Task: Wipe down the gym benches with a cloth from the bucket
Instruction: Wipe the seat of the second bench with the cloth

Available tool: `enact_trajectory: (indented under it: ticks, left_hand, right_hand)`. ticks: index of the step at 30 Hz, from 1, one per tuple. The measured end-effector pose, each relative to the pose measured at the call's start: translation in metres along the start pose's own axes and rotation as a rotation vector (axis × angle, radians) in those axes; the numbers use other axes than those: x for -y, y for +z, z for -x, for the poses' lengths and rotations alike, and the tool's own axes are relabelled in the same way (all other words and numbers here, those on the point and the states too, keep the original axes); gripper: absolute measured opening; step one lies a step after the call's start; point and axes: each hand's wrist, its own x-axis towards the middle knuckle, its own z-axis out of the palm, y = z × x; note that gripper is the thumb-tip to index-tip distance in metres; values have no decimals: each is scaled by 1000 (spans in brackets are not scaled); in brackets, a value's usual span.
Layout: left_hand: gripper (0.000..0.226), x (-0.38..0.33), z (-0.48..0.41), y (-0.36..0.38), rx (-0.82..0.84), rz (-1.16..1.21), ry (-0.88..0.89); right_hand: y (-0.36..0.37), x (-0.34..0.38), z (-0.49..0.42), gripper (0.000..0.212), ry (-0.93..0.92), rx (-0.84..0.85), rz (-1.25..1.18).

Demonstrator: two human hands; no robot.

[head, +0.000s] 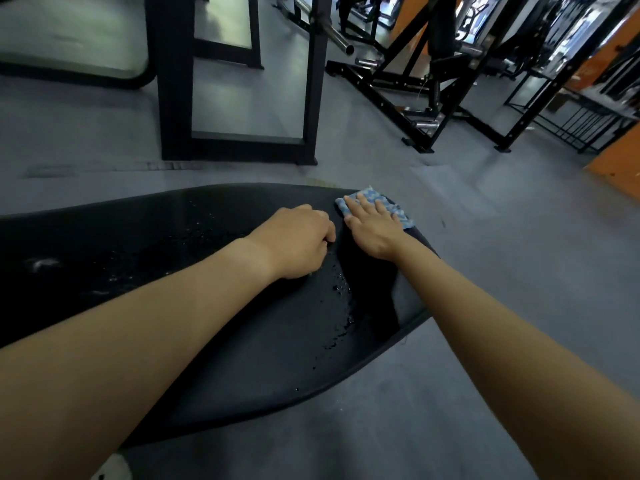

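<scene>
1. Just one cloth (373, 195): blue-and-white checked, folded small, lying flat at the far right end of the bench pad.
2. One black bench pad (284, 341), pretty glossy, with water droplets (341, 299) beaded across it.
3. Right hand (374, 230) presses flat on the cloth, fingers straight and spread.
4. Left hand (298, 240) rests on the pad just beside it, fingers curled under, gripping nothing.
</scene>
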Motion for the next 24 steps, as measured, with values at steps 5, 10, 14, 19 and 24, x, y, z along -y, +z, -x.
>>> enact_trajectory:
  ticks: [5, 10, 14, 19, 24]
  left_hand:
    - [30, -2, -3, 3, -32, -7, -9]
    - [26, -2, -2, 6, -48, 2, -10]
    - [26, -4, -4, 6, -55, -1, -12]
    - [25, -5, -5, 8, -46, -18, -11]
    - [24, -6, -5, 9, -45, -42, -14]
  right_hand:
    - [6, -20, 26, 50, -169, 21, -8]
    - [-3, -31, -15, 51, -18, -76, -16]
    - [-3, -31, -41, 54, 74, -98, -50]
    - [7, -31, 3, 53, 5, -80, -34]
    - [23, -41, 75, 51, -102, -76, -27]
